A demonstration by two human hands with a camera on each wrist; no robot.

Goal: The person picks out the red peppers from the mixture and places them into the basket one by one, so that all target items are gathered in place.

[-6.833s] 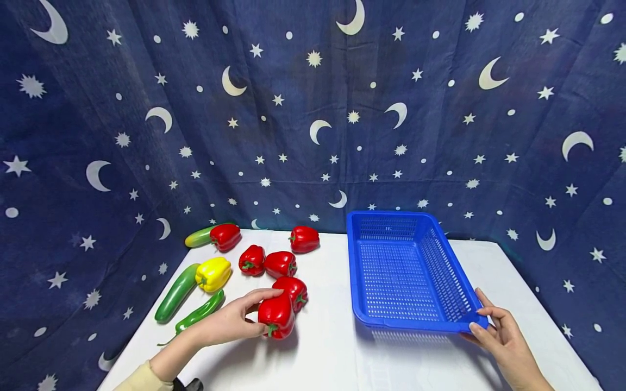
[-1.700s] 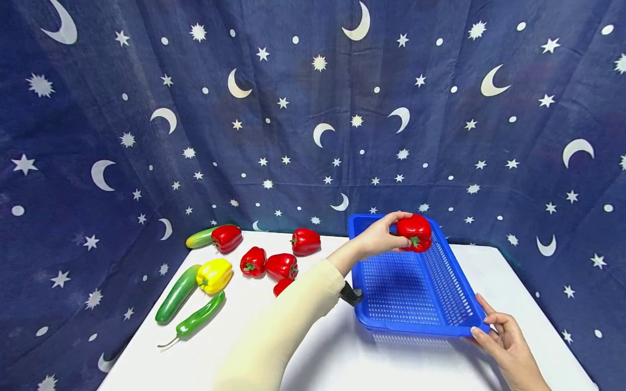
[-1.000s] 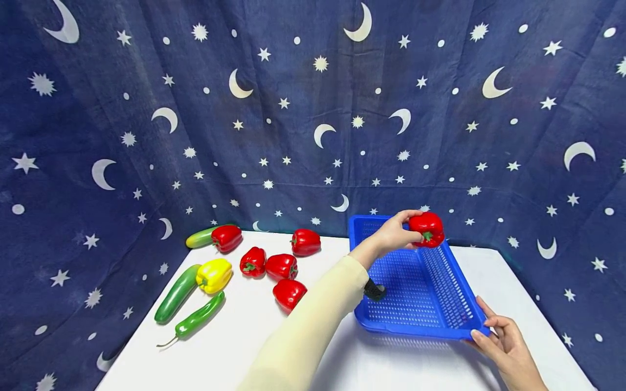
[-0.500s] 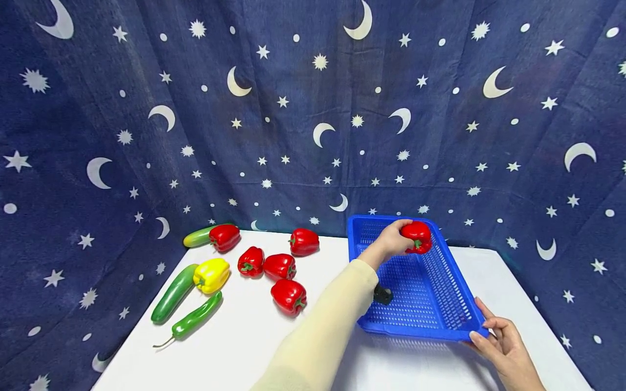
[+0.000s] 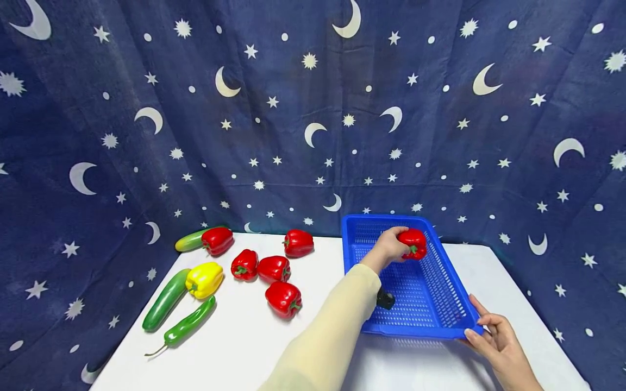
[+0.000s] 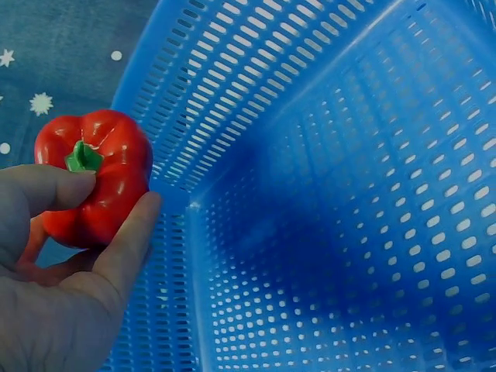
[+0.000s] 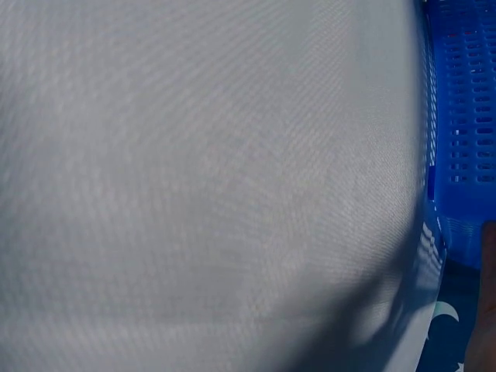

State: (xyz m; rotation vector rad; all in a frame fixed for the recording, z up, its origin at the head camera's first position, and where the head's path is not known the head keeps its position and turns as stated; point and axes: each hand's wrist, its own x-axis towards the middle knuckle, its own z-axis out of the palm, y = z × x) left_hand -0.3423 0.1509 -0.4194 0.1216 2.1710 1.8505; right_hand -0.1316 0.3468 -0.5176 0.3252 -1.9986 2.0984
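In the head view my left hand (image 5: 389,247) holds a red bell pepper (image 5: 413,244) over the far part of a blue perforated basket (image 5: 415,329). The left wrist view shows the thumb beside the green stem of this pepper (image 6: 116,186) and fingers around its side; the basket floor (image 6: 364,209) lies below. My right hand (image 5: 504,345) grips the basket's near right corner, thumb on the rim. Only a sliver of that hand (image 7: 484,310) shows in the right wrist view, beside the basket wall (image 7: 469,101).
Left on the white table (image 5: 235,358) lie several red bell peppers (image 5: 283,299), a yellow bell pepper (image 5: 204,279), a long green chili pepper (image 5: 189,324), a cucumber (image 5: 166,300) and another cucumber (image 5: 191,240) behind a red pepper. A star-patterned cloth (image 5: 274,125) hangs behind.
My left hand took the red bell pepper from the left of the table, carried it right over the basket, then lowered it. The right hand has stayed at the basket corner.
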